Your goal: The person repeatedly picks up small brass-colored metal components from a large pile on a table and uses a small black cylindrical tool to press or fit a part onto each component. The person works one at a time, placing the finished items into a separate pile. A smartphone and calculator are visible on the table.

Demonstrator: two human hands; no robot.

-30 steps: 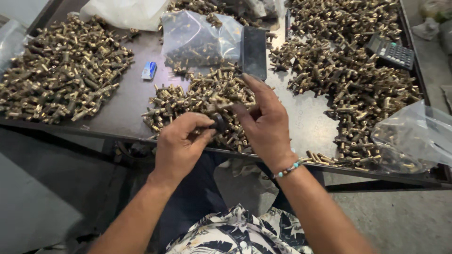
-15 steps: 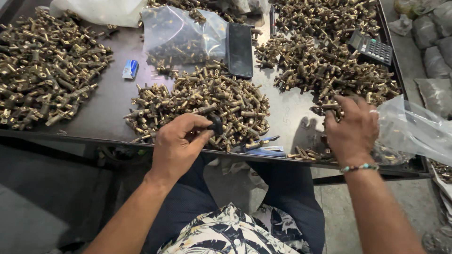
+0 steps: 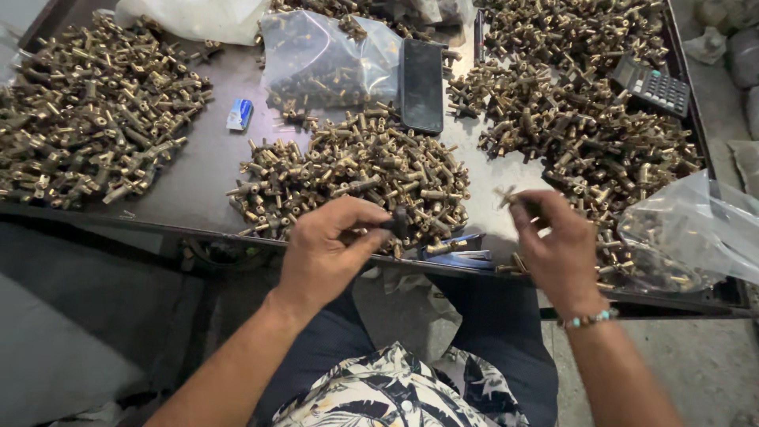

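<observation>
The dark metal tray spreads ahead of me, heaped with brass fittings: a big pile far left, another far right, and the middle pile straight ahead of my hands. Above it lie a clear plastic bag and a black phone; a calculator sits at the far right.

My hands are apart, both over the near edge of the tray. My left hand is pinched shut on a small dark part, its long axis roughly upright, right at the near rim of the middle pile. My right hand holds a small brass fitting in its fingertips — raised, pointing up and left toward the dark part. The two pieces are near but not touching; the left hand is nearer the pile.
</observation>
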